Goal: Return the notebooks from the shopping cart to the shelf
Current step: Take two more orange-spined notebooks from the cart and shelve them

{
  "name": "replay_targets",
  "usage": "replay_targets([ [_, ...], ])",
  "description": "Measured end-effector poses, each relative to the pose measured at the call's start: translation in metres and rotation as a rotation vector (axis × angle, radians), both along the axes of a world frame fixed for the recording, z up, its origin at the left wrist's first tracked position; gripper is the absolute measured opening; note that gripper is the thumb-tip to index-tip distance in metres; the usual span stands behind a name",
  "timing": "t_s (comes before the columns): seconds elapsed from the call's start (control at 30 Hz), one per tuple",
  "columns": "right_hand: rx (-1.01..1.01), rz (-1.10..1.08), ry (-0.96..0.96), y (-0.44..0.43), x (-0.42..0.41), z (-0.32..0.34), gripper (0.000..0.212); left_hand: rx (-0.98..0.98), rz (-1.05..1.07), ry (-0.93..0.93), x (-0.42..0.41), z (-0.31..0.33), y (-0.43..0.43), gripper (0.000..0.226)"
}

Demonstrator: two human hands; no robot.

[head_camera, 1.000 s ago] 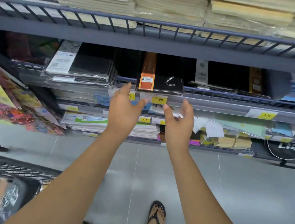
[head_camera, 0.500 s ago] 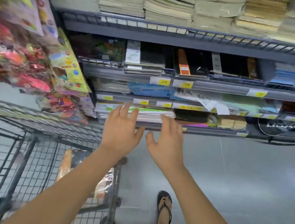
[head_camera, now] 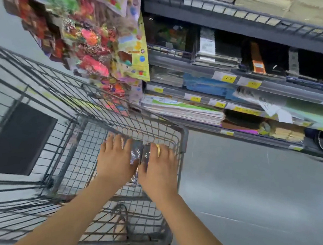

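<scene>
Two hands (head_camera: 115, 159) (head_camera: 159, 167) reach into wire cart (head_camera: 183, 138) beside stocked shelves (head_camera: 243, 22).

A pale grey tiled floor (head_camera: 247, 198) is filling the lower right, catching soft, even light. Colourful packets (head_camera: 97, 44) are hanging at upper left — glittery reds, pinks and a yellow sheet. Yellow price tags (head_camera: 228, 78) are lining grey rails, and cream paper stacks (head_camera: 265, 2) are sitting along the top edge — all blurred.

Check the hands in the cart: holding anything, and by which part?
Both the left hand and right hand lie on a shiny wrapped pack in the shopping cart. Grip cannot be told.
</scene>
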State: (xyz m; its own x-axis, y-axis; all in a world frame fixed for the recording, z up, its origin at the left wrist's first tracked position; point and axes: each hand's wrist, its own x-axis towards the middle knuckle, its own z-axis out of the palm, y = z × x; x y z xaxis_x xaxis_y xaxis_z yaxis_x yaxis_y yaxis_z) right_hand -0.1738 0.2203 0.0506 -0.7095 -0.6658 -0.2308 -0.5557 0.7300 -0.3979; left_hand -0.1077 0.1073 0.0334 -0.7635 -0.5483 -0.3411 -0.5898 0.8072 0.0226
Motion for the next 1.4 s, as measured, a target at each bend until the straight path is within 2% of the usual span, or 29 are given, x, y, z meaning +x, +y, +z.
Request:
replay_targets([
  [0.1,0.149,0.035,-0.062,-0.019,0.019,-0.043,0.063,0.015,-0.015,-0.069,0.019,-0.037,-0.018,0.078],
  [0.3,0.366,0.020,-0.087,-0.044,0.038,-0.124,0.061,0.099,-0.080,-0.231,0.041,-0.117,-0.051,0.077],
  [0.47,0.411,-0.014,-0.070,-0.056,0.036,-0.173,0.056,0.165,-0.059,-0.201,0.047,-0.171,-0.068,0.079],
  [0.57,0.409,-0.049,-0.042,-0.057,0.036,-0.194,0.054,0.257,0.024,-0.178,0.046,-0.193,-0.070,0.083],
  [0.73,0.445,-0.091,-0.023,-0.056,0.041,-0.212,0.056,0.441,0.176,-0.009,0.045,-0.209,-0.058,0.083],
  [0.87,0.412,-0.146,0.013,-0.056,0.048,-0.215,0.060,0.530,0.418,0.209,0.044,-0.212,-0.054,0.072],
  [1.0,0.414,-0.193,-0.015,-0.054,0.053,-0.217,0.072,0.531,0.509,0.434,0.044,-0.208,-0.051,0.062],
  [1.1,0.384,-0.233,-0.053,-0.056,0.057,-0.216,0.076,0.666,0.684,0.521,0.041,-0.204,-0.056,0.067],
  [1.23,0.355,-0.287,-0.129,-0.060,0.057,-0.211,0.073,0.936,0.791,0.571,0.042,-0.202,-0.073,0.059],
  [1.3,0.243,-0.365,-0.206,-0.064,0.056,-0.207,0.064,1.140,0.928,0.603,0.043,-0.197,-0.082,0.061],
  [1.4,-0.082,-0.659,-0.470,-0.070,0.050,-0.192,0.041,1.273,1.041,0.553,0.047,-0.190,-0.096,0.064],
])
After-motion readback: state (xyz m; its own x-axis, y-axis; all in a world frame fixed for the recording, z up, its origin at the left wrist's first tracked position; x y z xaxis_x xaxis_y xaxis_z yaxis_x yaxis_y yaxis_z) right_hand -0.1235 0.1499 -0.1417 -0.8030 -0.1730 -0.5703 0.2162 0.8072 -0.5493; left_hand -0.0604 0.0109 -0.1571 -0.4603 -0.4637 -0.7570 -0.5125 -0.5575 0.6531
